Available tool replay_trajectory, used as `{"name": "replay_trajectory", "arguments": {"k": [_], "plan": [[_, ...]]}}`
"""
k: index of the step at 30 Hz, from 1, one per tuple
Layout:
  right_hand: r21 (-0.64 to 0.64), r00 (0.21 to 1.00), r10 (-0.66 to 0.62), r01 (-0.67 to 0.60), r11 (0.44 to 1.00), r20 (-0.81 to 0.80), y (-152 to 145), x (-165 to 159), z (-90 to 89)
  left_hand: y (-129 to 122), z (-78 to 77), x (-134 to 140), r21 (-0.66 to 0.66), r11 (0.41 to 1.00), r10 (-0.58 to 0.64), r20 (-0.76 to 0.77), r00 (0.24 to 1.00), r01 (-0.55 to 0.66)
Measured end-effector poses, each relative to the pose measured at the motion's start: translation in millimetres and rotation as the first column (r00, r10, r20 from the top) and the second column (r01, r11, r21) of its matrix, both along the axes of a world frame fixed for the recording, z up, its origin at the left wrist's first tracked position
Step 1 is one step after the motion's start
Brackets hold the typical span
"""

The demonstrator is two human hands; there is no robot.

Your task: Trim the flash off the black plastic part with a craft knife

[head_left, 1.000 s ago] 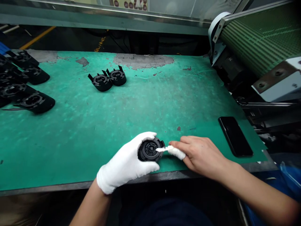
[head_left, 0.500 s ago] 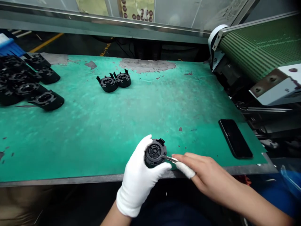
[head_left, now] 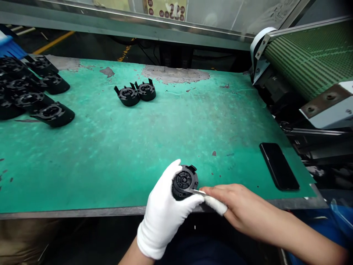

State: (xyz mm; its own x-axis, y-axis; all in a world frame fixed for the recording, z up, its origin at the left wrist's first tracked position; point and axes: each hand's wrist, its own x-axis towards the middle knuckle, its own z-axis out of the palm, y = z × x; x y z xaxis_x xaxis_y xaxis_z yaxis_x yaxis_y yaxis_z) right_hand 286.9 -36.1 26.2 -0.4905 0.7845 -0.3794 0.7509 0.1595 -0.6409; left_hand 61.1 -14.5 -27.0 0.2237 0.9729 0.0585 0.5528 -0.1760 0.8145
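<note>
My left hand (head_left: 165, 206), in a white glove, grips a round black plastic part (head_left: 185, 179) by its side near the table's front edge. The part's ribbed face with a square centre is turned up, and a small tab sticks out at its far rim. My right hand (head_left: 234, 204), bare except for a white cover on the thumb, pinches a thin metal blade (head_left: 193, 191). The blade's tip lies against the near side of the part's face. Its handle is hidden in my fingers.
Two black cylindrical parts (head_left: 138, 92) stand together mid-table. Several more (head_left: 55, 114) crowd the left side by a blue bin (head_left: 12, 48). A black phone (head_left: 279, 165) lies at the right on the worn green tabletop (head_left: 110, 154). A green conveyor belt (head_left: 311, 55) rises at the far right.
The blade's tip has shifted from near the middle of the part's face towards its near rim, and the blade lies at a slightly different angle. The view has moved slightly.
</note>
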Motion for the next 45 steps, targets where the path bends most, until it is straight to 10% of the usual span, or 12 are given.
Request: {"name": "replay_trajectory", "arguments": {"k": [28, 35, 45], "plan": [[0.041, 0.992, 0.108, -0.110, 0.993, 0.063, 16.5, -2.5, 8.0, 3.0, 6.0, 4.2, -0.034, 0.998, -0.050, 0.035, 0.998, 0.051], [0.072, 0.998, 0.064, -0.065, 0.995, 0.023, 15.0, 20.9, 18.2, 16.9, 16.6, -21.4, -0.072, 0.961, -0.270, -0.031, 0.962, 0.268], [0.144, 0.997, -0.075, 0.073, 0.987, 0.006, 16.9, 42.9, -9.6, -4.3, 4.4, 1.2, 0.020, 0.985, 0.173, -0.039, 0.984, -0.173]]}}
